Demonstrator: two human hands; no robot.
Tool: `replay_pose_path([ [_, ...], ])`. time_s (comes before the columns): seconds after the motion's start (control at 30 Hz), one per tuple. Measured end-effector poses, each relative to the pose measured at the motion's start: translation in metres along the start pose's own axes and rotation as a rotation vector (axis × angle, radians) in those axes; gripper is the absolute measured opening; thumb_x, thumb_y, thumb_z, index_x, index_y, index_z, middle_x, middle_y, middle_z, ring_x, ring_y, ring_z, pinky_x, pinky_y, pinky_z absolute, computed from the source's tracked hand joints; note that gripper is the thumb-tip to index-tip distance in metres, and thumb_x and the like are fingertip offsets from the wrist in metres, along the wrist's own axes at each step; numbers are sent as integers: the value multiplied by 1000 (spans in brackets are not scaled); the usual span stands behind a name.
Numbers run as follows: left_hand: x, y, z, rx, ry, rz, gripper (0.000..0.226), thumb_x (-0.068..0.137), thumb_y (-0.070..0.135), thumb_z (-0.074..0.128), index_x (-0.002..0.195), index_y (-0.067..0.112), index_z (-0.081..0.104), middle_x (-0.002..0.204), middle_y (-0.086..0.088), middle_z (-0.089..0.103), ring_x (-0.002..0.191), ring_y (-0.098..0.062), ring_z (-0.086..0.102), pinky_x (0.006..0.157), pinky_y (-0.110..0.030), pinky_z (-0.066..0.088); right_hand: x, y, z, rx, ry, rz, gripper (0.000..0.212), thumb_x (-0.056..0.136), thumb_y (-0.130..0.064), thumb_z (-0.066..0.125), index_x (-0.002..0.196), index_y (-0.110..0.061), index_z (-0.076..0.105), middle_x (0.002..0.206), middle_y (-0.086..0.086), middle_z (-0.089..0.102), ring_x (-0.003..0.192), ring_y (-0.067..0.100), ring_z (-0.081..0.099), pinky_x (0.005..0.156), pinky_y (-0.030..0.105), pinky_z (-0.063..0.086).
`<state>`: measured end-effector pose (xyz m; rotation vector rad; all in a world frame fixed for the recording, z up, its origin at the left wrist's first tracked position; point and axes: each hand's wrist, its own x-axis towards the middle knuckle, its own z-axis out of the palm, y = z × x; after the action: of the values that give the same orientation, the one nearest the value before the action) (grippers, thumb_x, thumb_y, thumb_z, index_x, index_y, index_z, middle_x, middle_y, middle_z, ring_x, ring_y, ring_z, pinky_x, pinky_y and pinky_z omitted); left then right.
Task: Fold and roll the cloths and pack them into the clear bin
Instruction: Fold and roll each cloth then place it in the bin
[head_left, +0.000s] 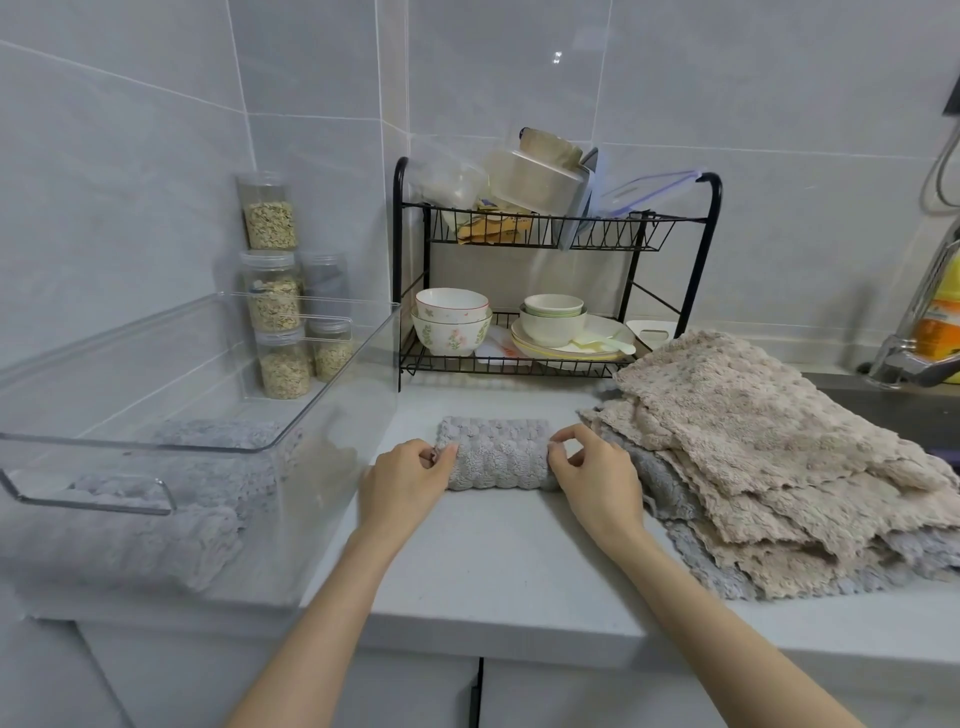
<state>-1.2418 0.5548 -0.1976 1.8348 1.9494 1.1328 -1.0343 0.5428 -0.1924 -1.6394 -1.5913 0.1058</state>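
A grey textured cloth (496, 457) lies on the counter in front of me, partly rolled, with a flat strip still showing at its far side. My left hand (408, 480) grips the roll's left end and my right hand (592, 475) grips its right end. The clear bin (332, 395) stands on the counter to the left, and grey rolled cloths (171, 499) lie on its floor. A pile of beige and grey cloths (753, 457) sits on the right.
A black two-tier dish rack (670, 228) with bowls, plates and food boxes stands at the back. Stacked jars of grain (272, 306) fill the corner behind the bin. A sink and tap (909, 358) lie at the far right. The counter's front edge runs just below my wrists.
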Motion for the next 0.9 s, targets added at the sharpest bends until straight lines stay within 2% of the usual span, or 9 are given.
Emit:
replay_pose_path([
  [0.1, 5, 2, 2, 11, -13, -27, 39, 86, 51, 52, 75, 14, 64, 74, 0, 67, 82, -25, 62, 71, -32, 48, -3, -5, 2, -129, 145, -164, 14, 91, -21, 56, 99, -19, 68, 86, 0, 60, 91, 24, 54, 57, 29, 36],
  [0.2, 7, 3, 3, 49, -14, -32, 40, 86, 51, 51, 76, 14, 63, 76, 0, 67, 84, -26, 61, 70, -31, 46, -6, -11, 10, -134, 128, -493, 23, 84, -2, 60, 101, -13, 70, 107, 1, 64, 100, 23, 59, 72, 33, 50],
  [0.3, 8, 3, 4, 71, -14, -33, 41, 86, 51, 51, 76, 13, 61, 80, -1, 68, 87, -27, 60, 73, -32, 45, -7, -19, 18, -181, 87, -732, 31, 79, -3, 59, 107, -12, 70, 111, 0, 68, 107, 23, 63, 96, 31, 44],
  [0.37, 9, 5, 4, 81, -12, -28, 41, 86, 51, 50, 75, 12, 60, 79, -1, 68, 88, -28, 60, 74, -32, 46, -8, -24, 19, -243, 49, -794, 35, 76, -7, 57, 108, -14, 70, 110, -2, 69, 106, 22, 64, 98, 28, 44],
  [0.53, 10, 7, 4, 114, -17, -39, 41, 85, 52, 49, 71, 14, 57, 74, -1, 66, 81, -27, 60, 72, -32, 46, -9, -22, 22, -252, -39, -754, 37, 76, -11, 57, 110, -16, 71, 112, -2, 70, 104, 19, 66, 91, 30, 50],
  [0.67, 10, 9, 3, 134, -21, -50, 44, 85, 51, 49, 63, 14, 52, 66, 0, 63, 72, -26, 59, 61, -29, 42, -10, -19, 22, -268, -89, -689, 34, 79, -18, 57, 110, -19, 71, 111, -5, 70, 105, 14, 66, 88, 28, 52],
  [0.73, 10, 8, 3, 136, -21, -56, 44, 85, 51, 50, 61, 14, 52, 64, 0, 62, 69, -26, 59, 57, -28, 40, -10, -16, 18, -262, -136, -631, 36, 85, -24, 54, 118, -22, 68, 119, -7, 67, 115, 13, 61, 94, 28, 48],
  [0.83, 10, 8, 3, 147, -21, -64, 45, 86, 51, 50, 63, 12, 56, 68, -3, 65, 73, -28, 61, 57, -28, 41, -8, -7, 9, -281, -221, -573, 43, 91, -31, 44, 132, -24, 57, 135, -9, 55, 130, 9, 46, 108, 23, 29],
  [0.9, 11, 7, 3, 156, -21, -71, 44, 86, 52, 51, 68, 12, 60, 75, -3, 67, 79, -28, 62, 61, -29, 44, -6, 0, 2, -288, -267, -538, 47, 93, -36, 36, 137, -26, 50, 142, -12, 48, 135, 7, 38, 112, 25, 29],
])
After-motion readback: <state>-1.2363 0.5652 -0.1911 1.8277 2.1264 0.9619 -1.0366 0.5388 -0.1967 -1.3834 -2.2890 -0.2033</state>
